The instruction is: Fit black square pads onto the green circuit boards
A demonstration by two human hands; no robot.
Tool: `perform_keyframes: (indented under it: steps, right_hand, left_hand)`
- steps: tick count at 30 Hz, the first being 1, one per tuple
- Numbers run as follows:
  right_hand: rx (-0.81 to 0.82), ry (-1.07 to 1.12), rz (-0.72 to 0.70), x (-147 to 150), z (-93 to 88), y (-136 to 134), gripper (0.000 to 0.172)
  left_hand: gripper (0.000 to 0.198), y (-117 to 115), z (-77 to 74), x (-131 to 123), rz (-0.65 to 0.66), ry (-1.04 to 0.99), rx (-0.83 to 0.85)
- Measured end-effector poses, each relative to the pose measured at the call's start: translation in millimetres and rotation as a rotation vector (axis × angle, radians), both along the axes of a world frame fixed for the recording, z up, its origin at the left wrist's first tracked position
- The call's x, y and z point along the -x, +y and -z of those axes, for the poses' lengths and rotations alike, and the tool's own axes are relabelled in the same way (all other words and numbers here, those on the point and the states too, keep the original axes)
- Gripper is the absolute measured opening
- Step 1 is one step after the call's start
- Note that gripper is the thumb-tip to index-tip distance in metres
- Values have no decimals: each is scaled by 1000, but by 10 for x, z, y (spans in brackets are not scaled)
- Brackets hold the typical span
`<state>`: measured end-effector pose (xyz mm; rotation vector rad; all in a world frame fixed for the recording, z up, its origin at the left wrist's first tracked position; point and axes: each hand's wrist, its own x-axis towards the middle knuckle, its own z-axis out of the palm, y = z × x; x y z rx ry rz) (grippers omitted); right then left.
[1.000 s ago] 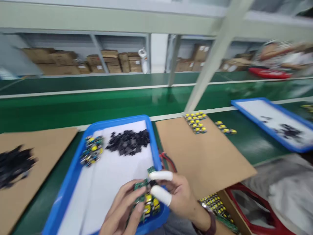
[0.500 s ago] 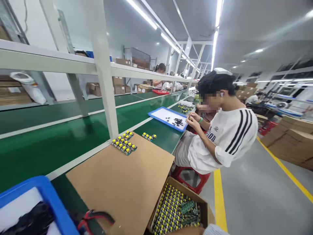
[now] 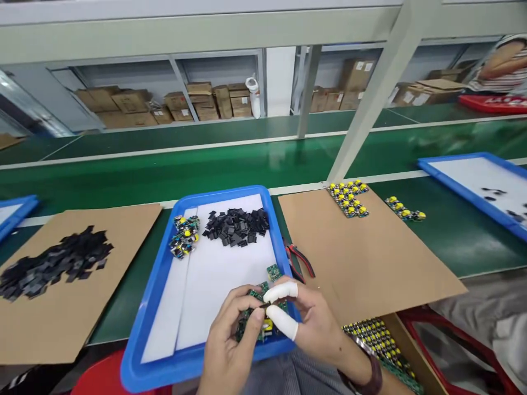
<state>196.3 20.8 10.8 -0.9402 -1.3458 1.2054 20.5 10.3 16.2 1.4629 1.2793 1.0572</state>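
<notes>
Both of my hands meet over the near right corner of a blue tray (image 3: pixel 150 307). My right hand (image 3: pixel 310 321), with white finger covers on thumb and forefinger, pinches a small thin black piece (image 3: pixel 264 305). At the piece's other end, the thumb and forefinger of my left hand (image 3: pixel 233 334) are closed on it. Green circuit boards (image 3: pixel 274 272) lie under and behind the fingers, partly hidden. Farther back in the tray is a heap of small black pieces (image 3: pixel 236 226). Boards with yellow parts (image 3: pixel 184 236) are gathered at its left side.
Red-handled pliers (image 3: pixel 302 260) lie right of the tray, beside a cardboard sheet (image 3: pixel 370 258) bearing yellow-topped boards (image 3: pixel 349 198). A box of similar boards (image 3: pixel 381 343) stands below at right. Another cardboard sheet (image 3: pixel 37 329) holds more black pieces (image 3: pixel 57 263). A slanted post (image 3: pixel 370 104) rises behind.
My view has swung left, from a seated co-worker and the box of boards to the blue tray. Both my hands are now in sight over it, holding a small black piece.
</notes>
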Motion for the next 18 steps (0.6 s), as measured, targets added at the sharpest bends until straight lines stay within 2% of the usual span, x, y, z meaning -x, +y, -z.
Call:
perform_keyframes:
  steps: [10, 15, 18]
  right_hand:
    - [34, 28, 7, -34, 23, 28, 20]
    - [-15, -5, -18, -63, 62, 16, 24]
    - [-9, 11, -8, -38, 89, 27, 31]
  left_hand:
    - [11, 22, 15, 22, 88, 14, 27]
    - [13, 46, -11, 23, 35, 110, -32]
    - [18, 28, -41, 22, -32, 99, -50]
